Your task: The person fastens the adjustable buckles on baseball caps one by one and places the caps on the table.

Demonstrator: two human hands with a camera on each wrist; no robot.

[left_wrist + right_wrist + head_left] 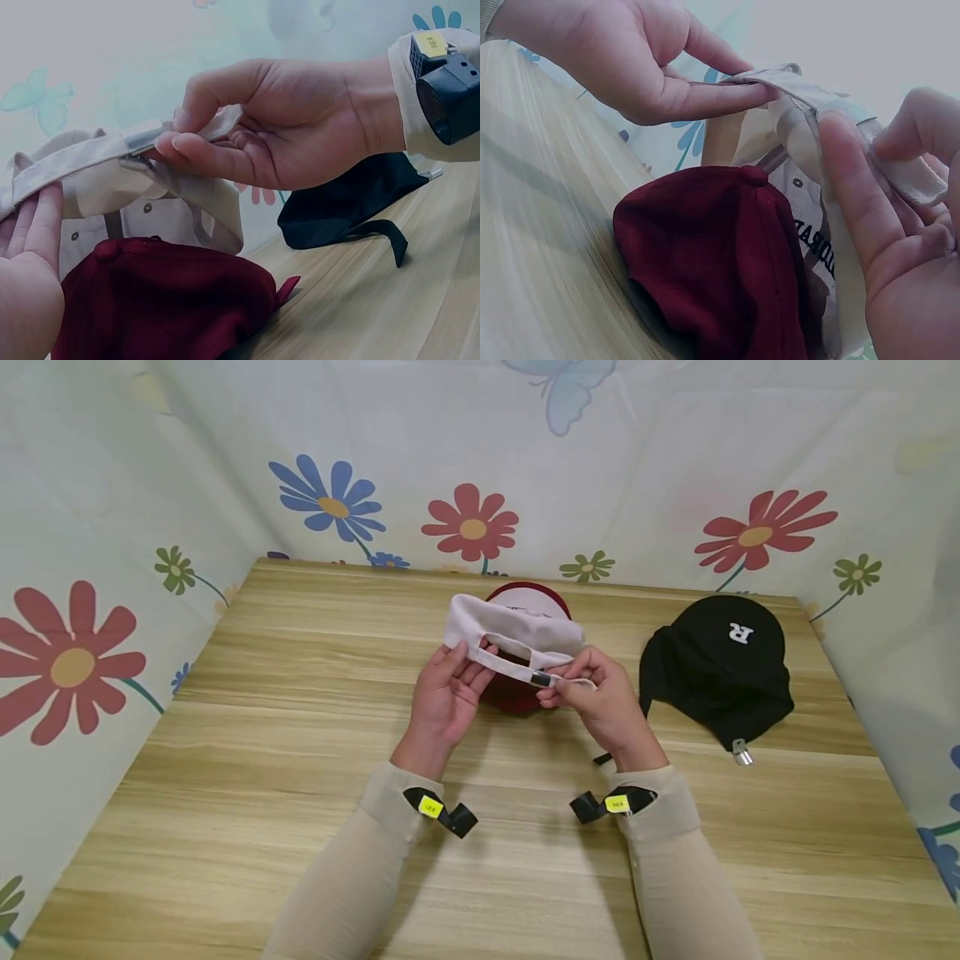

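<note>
A pale baseball cap (517,628) is held up over the table, its back opening and adjustable strap (501,667) facing me. My left hand (444,697) pinches the cap's back edge at the left end of the strap, thumb above and fingers beneath. With thumb and fingers, my right hand (606,697) pinches the strap's loose end beside the metal buckle (541,678). Behind and below the pale cap is a dark red cap (172,300) with a white front panel, partly hidden in the head view.
To the right lies a black cap (720,668) with a white letter R, a dangling strap and a metal clip (741,752). All this is on a wooden table (225,777). A flower-printed curtain (637,468) borders its back and sides.
</note>
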